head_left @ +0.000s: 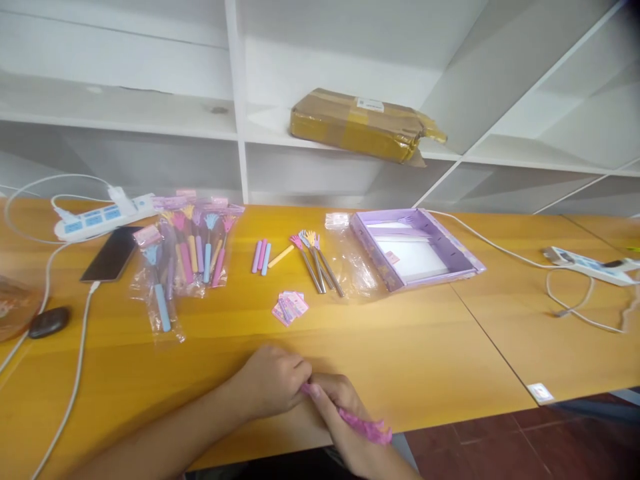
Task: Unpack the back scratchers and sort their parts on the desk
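Note:
Near the table's front edge, my left hand (277,379) is closed in a fist, knuckles up. My right hand (345,407) meets it, fingers curled and thumb pressed along a crumpled pink-purple strip (367,427). One end of the strip passes between both hands; the ragged other end hangs out past my right palm. Its exact kind is unclear. Ahead lie several hand-headed back scratchers (320,263) with bare metal rods. Left of them are pink, purple and blue handle sleeves (261,257) and a yellow sleeve (281,257). Small pink cards (290,308) lie fanned closer to me.
Bagged back scratchers (193,247) lie at left beside a phone (111,255), a power strip (107,217) and a black mouse-like object (49,323). Clear bags (357,270) touch a purple box (387,270). Cables and another power strip (593,265) are right. A taped carton (357,123) overhangs the shelf.

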Demonstrator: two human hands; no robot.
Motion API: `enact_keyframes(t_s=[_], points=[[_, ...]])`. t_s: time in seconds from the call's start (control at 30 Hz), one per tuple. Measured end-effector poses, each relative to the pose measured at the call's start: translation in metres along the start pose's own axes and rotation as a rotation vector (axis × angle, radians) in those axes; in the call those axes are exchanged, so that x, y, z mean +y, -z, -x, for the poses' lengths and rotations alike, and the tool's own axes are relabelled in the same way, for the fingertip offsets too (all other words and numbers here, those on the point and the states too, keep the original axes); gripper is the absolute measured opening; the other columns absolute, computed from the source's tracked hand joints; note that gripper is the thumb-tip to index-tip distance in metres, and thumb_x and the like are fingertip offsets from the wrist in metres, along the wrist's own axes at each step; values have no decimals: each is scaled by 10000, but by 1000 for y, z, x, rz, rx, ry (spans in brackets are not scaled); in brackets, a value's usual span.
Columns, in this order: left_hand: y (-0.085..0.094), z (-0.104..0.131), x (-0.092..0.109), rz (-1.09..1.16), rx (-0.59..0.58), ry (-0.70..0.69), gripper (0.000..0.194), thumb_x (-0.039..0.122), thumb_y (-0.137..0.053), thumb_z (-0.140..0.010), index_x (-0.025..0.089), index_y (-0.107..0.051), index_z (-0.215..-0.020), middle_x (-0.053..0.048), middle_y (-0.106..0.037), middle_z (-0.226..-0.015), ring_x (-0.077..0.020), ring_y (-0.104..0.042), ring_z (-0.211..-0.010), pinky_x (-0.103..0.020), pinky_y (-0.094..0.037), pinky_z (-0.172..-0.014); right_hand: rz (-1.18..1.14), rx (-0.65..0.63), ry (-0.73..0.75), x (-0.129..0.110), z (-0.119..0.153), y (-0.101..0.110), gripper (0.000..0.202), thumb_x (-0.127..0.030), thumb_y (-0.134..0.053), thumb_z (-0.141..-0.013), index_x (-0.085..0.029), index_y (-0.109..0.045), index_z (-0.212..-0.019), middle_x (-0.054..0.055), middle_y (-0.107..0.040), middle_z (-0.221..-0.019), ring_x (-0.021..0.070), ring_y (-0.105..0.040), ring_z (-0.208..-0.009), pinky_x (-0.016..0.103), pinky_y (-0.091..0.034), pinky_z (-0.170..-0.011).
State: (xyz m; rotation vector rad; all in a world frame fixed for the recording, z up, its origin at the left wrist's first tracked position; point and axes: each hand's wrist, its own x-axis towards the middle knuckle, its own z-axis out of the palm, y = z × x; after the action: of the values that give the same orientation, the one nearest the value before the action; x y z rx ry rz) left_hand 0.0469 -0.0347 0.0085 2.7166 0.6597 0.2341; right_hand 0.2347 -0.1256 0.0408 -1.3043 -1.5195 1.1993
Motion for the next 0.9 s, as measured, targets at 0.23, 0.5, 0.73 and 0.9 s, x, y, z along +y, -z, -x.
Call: enact_keyframes(t_s=[0.23, 0.5, 0.73, 0.9], points=[[3, -4, -6, -217, 246, -62, 111, 109, -555, -1049, 172, -628, -994, -77, -689, -982, -228, -604, -804, -354, -464, -672, 99, -15, 1, 15, 1, -26, 448, -433, -359, -1172, -229, -488, -794, 11, -524, -747, 179, -492, -670, 342, -377, -654], [9, -6, -19, -273, 313, -221, 283, 56, -483, -1034, 198, -600, -819, -40, -579, -739, -211, -475, -712, -369, -304, -580, -44, 211, -159, 40, 6, -49, 585, -650, -516, -1086, -252, -294, -721, -35, -287, -711, 131, -268, -620, 314, -244, -565], [15, -10, -23, -185, 202, -145, 323, 63, -429, -1018, 211, -595, -784, -43, -539, -683, -204, -409, -637, -363, -230, -556, -139, 277, -189, 41, 8, -53, 628, -740, -497, -1052, -265, -288, -698, -28, -251, -648, 147, -237, -574, 319, -207, -496], [18, -15, -28, -86, 209, -154, 306, 70, -451, -1009, 213, -557, -760, -36, -525, -677, -193, -380, -614, -355, -223, -554, -124, 273, -188, 46, 12, -48, 646, -760, -517, -1034, -266, -325, -664, -40, -233, -609, 145, -231, -543, 317, -216, -476]])
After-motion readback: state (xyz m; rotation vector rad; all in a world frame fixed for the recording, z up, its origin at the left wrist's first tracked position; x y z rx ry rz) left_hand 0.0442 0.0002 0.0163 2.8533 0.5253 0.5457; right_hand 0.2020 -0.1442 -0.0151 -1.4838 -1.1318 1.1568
